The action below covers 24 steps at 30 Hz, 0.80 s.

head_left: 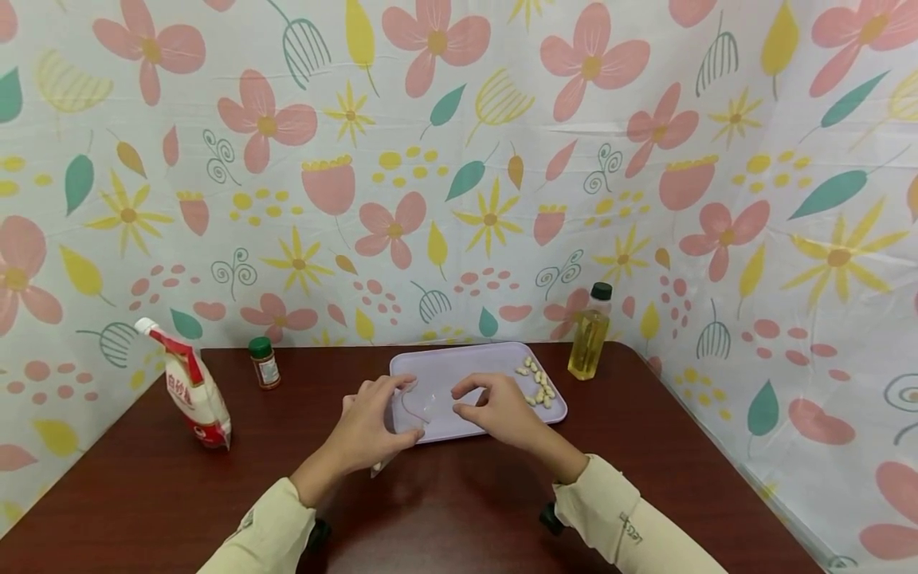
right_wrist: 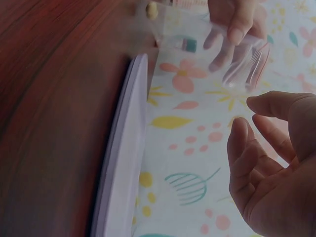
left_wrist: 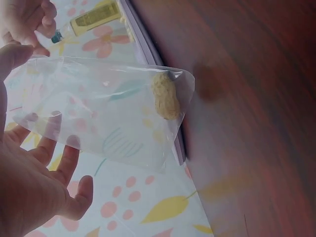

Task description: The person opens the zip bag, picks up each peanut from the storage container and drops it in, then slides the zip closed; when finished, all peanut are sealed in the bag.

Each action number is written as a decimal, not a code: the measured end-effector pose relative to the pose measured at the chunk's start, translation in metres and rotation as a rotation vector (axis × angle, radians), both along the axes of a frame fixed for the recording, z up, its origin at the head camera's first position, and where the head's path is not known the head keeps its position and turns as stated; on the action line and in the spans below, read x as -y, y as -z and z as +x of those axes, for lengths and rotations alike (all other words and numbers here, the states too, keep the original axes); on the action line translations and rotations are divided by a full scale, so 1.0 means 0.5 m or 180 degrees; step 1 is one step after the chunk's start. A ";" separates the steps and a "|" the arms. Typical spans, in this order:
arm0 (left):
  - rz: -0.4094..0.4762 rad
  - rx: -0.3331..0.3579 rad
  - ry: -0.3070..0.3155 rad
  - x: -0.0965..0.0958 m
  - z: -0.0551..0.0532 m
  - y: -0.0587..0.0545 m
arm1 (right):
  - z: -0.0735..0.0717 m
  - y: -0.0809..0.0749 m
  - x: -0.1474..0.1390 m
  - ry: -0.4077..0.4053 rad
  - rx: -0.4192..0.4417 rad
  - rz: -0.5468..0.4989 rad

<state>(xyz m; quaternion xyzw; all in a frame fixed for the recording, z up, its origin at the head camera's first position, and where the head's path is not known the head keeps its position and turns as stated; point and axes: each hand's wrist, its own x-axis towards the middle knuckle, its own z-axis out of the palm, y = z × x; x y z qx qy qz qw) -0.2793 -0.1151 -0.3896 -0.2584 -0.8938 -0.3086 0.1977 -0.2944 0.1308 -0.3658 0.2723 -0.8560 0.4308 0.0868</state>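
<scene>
My left hand [head_left: 369, 422] grips a clear zip bag [left_wrist: 98, 94] by its mouth, thumb on one side and fingers on the other. A single unshelled peanut [left_wrist: 166, 96] lies in the bag's bottom corner. In the right wrist view, the bag [right_wrist: 244, 64] shows its reddish zip line beside the left fingers. Nothing is in my right hand [head_left: 498, 406], which hovers over the tray with thumb and index finger curved apart, a short distance from the bag. Below the hands lies the pale purple tray [head_left: 459, 363], with several peanuts [head_left: 543, 391] on its right side.
An oil bottle [head_left: 590, 335] with a dark green cap stands right of the tray. At the left are a green-capped spice jar [head_left: 265, 365] and a red and white spouted pouch [head_left: 194, 391]. Flower-patterned cloth [head_left: 402, 231] hangs behind the dark wooden table [head_left: 445, 510].
</scene>
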 end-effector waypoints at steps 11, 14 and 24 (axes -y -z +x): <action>0.0020 -0.0035 -0.0039 0.003 -0.001 0.004 | -0.037 0.037 -0.042 0.0255 0.0123 0.0034; 0.0023 -0.0031 -0.0029 0.004 0.000 0.007 | -0.044 0.042 -0.052 0.0259 0.0112 0.0057; 0.0033 -0.0032 -0.0049 0.005 0.000 0.007 | -0.067 0.062 -0.080 0.0553 0.0140 0.0304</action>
